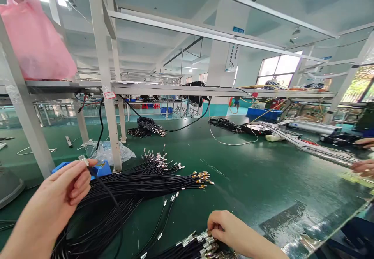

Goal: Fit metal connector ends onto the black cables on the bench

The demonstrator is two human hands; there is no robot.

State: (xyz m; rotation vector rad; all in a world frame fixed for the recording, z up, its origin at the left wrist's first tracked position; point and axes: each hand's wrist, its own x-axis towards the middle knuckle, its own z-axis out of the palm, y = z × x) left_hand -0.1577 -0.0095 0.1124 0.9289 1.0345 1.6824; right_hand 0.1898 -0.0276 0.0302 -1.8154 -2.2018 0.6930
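A green bench (239, 196) stretches beyond a worker's left hand (70, 185) and right hand (223, 226), held well apart, with a large bundle of black cables (146, 183) lying between them, a smaller silver-ended bundle (201, 241) at the right hand's curled fingers, their exact grip hidden, and a blue bin (103, 169) just behind the left hand, which pinches a single cable (112, 196) by its silver connector (83, 159)

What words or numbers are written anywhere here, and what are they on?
"才有市场": right column of the white rectangular sign on the white square pillar.
"才有进步": left column of that sign, as best I can read it.
Too small to read: the blue rectangular sign above it.
Too blurred to read: the white, red-bordered label on the white metal post.
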